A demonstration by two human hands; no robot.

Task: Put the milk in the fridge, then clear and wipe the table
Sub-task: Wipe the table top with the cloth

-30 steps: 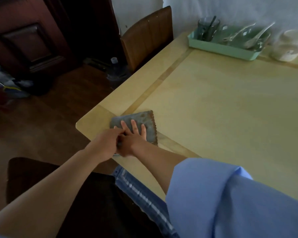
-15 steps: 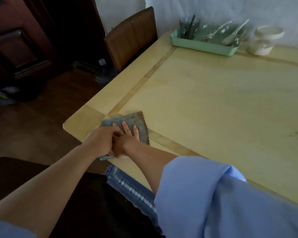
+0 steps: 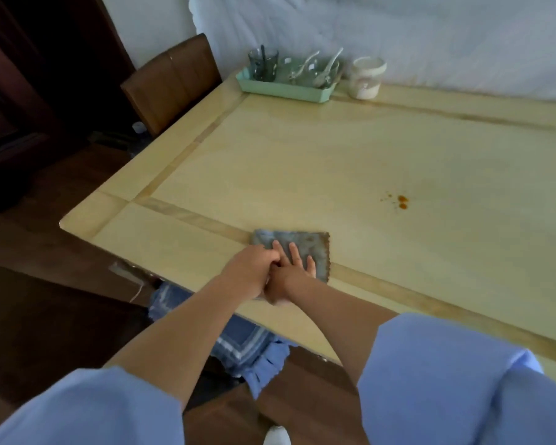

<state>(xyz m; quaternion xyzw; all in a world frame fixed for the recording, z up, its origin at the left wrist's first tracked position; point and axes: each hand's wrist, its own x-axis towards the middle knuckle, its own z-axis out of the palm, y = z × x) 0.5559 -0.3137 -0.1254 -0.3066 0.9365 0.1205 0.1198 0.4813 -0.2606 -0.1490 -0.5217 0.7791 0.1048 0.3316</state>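
Right hand (image 3: 286, 277): lies palm down on the cloth (image 3: 305, 240), fingers (image 3: 294, 252) straight and spread. Its grip is wide, pressing flat and closed on nothing.

Left hand (image 3: 247, 274): set tight against the right hand on its left side, fingers curled at the cloth's near left edge. Its grip is narrow. Whether it pinches the cloth or only rests against it cannot be told, as the fingertips are hidden.

Cloth: grey-blue, square, with a scalloped brown edge on its right side. It lies flat on the counter (image 3: 302, 162) near the front edge, across the darker inlaid band that runs along that side.

Counter: pale wood. A cluster of orange-brown spots (image 3: 402, 201) sits on the surface to the right of the cloth and farther back, well apart from it.

Far edge, against the white-draped wall: a mint-green tray (image 3: 286, 90) holding a dark glass (image 3: 263, 64), clear glasses and pale spoons. Just beside the tray on its right stands a white jar (image 3: 366, 78); a faint mark on its side is too blurred to read.

A brown chair (image 3: 170, 81) stands at the counter's left end. Both forearms are bare below rolled light-blue sleeves (image 3: 446, 380). Blue checked fabric (image 3: 238, 342) shows below the counter's front edge.
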